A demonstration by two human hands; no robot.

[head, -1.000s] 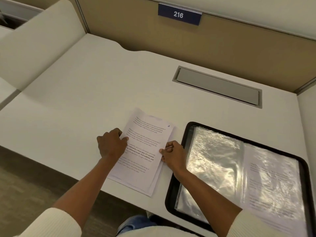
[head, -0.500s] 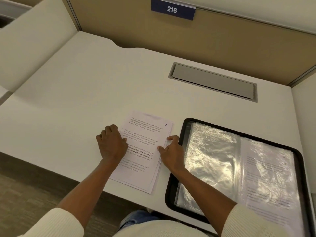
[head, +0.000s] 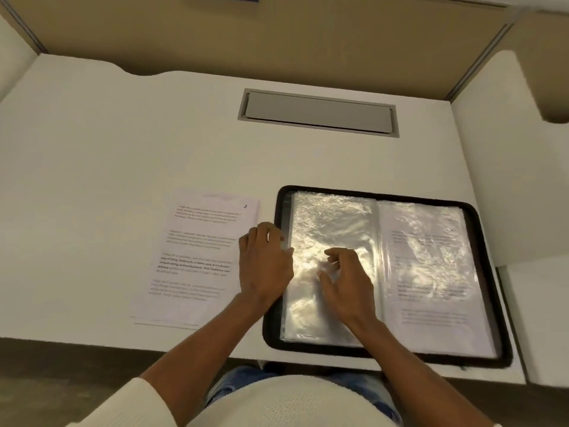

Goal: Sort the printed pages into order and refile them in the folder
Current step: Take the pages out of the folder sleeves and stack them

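A stack of printed pages (head: 197, 260) lies on the white desk (head: 123, 149), its top sheet numbered 3. Right of it lies the open black folder (head: 492, 272) with clear plastic sleeves. The left sleeve (head: 326, 223) looks empty and shiny. The right sleeve (head: 431, 272) holds a printed page. My left hand (head: 264, 266) sits at the folder's left edge, fingers curled on the rim of the left sleeve, thumb on the film. My right hand (head: 348, 282) rests on the same sleeve with curled fingers pinching the plastic.
A grey cable hatch (head: 317, 112) is set flush into the desk behind the folder. Tan partition walls (head: 277, 41) close off the back and sides. The desk's front edge runs just below the pages and folder.
Both hands left the paper stack and moved right onto the folder's left sleeve. The camera view shifted right, and the stack now lies untouched.
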